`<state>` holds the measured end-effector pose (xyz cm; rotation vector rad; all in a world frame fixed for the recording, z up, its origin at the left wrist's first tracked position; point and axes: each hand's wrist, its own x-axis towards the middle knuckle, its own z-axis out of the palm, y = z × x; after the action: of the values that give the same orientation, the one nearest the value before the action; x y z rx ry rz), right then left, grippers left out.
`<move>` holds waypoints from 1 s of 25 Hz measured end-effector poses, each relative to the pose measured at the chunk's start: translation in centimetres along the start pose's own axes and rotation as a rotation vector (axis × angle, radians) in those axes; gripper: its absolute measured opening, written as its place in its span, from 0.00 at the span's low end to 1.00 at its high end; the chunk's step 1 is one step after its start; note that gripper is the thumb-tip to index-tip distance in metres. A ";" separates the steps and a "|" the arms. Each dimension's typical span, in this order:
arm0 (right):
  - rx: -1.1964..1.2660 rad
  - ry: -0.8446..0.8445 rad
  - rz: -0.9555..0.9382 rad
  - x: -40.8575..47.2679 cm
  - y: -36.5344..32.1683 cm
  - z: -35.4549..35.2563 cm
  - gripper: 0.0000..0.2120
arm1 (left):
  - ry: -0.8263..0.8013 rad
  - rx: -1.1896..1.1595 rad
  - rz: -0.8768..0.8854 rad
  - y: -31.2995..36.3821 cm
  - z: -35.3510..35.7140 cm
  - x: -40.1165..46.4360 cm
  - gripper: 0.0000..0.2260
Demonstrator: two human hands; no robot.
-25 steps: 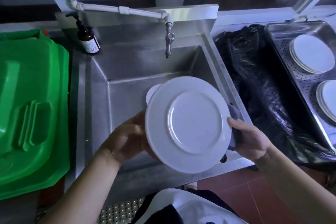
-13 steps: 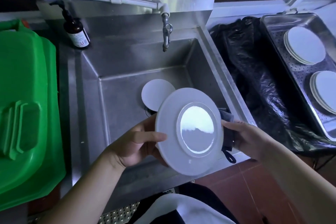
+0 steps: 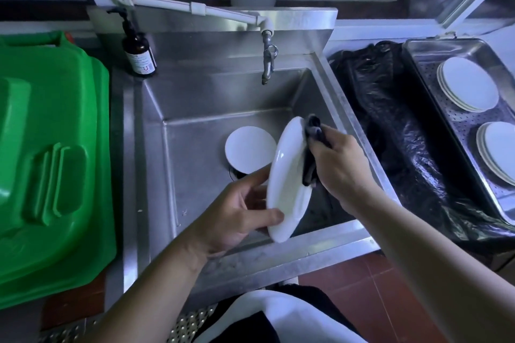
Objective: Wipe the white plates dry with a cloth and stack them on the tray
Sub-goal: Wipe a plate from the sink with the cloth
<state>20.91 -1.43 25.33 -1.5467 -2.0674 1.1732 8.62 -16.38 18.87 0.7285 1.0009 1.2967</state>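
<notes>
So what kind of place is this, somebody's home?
More likely a commercial kitchen's dishwashing corner: a deep steel sink, a perforated steel tray holding stacked white plates, and a big green bin.

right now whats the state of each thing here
held plate: tilted on edge over sink
left hand: grips plate's lower rim
right hand: presses dark cloth on plate
plate in sink: lying flat
tap: no water running
tray: holds two plate stacks

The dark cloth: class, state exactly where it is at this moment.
In the head view, the dark cloth is right of centre over the sink, gripped by the right hand and pressed against the tilted white plate that the left hand holds.
</notes>
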 end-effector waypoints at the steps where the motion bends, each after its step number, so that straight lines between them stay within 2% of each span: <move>1: -0.032 0.026 -0.073 -0.6 -0.8 0.3 0.11 | 0.019 0.005 0.021 0.5 -0.1 0.0 0.28; 5: 0.054 0.029 -0.250 -3.2 -3.3 1.5 0.21 | 0.075 0.015 0.062 1.6 -0.3 0.3 0.29; 9: 0.080 -0.007 -0.373 -5.7 -2.9 2.7 0.25 | 0.086 -0.021 0.150 1.8 -0.4 1.0 0.28; 12: -0.011 -0.043 -0.553 -7.0 -0.9 3.1 0.27 | 0.092 -0.104 0.225 1.5 -0.4 1.1 0.28; 16: -0.149 -0.043 -0.742 -7.5 2.0 2.9 0.24 | -0.022 -0.355 0.229 1.3 -0.5 0.9 0.31; 18: -0.201 -0.075 -0.832 -7.6 3.3 2.5 0.24 | 0.025 -0.422 0.205 1.2 -0.3 1.0 0.26; 21: -0.276 -0.163 -0.968 -7.3 5.1 1.3 0.29 | 0.154 -0.392 0.213 0.5 0.2 1.1 0.19; 23: -0.339 -0.204 -1.048 -7.0 6.3 0.5 0.30 | 0.180 -0.386 0.186 0.3 0.4 0.7 0.18; 25: -0.403 -0.198 -1.129 -6.9 7.5 -0.5 0.27 | 0.159 -0.400 0.149 0.4 0.4 0.2 0.19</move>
<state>28.75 -6.84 21.49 -0.1454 -2.7496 0.4786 8.79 -16.04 19.36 0.4023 0.7866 1.6443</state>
